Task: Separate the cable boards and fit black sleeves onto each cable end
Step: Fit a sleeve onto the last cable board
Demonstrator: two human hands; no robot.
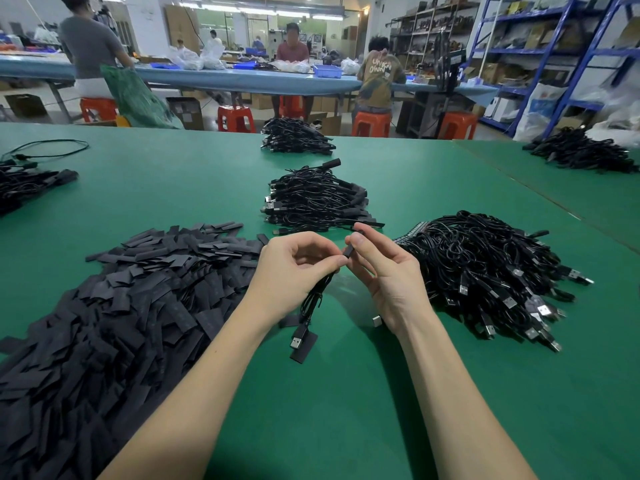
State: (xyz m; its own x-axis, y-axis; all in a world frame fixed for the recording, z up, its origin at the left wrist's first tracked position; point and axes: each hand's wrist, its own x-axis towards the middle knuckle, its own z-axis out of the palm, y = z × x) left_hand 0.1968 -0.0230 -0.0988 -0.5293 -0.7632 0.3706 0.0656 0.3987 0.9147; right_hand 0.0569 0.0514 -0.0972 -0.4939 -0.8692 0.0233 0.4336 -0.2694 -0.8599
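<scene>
Green worktable (pixel 346 393), long blue bench (pixel 242 81), orange stools (pixel 372 123), blue shelving (pixel 554 64), ceiling strip lights (pixel 242 8).

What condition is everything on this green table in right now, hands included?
Left hand: pinching a cable, its fingers curled round it.
Right hand: pinching a black sleeve at the cable's end.
Cable: bundled, hanging from the left hand, its plug on the table.
Heap of sleeves: loose, flat, unused.
Pile of cables on the right: tangled, plugs bare.
Pile of cables in the middle: stacked.
</scene>
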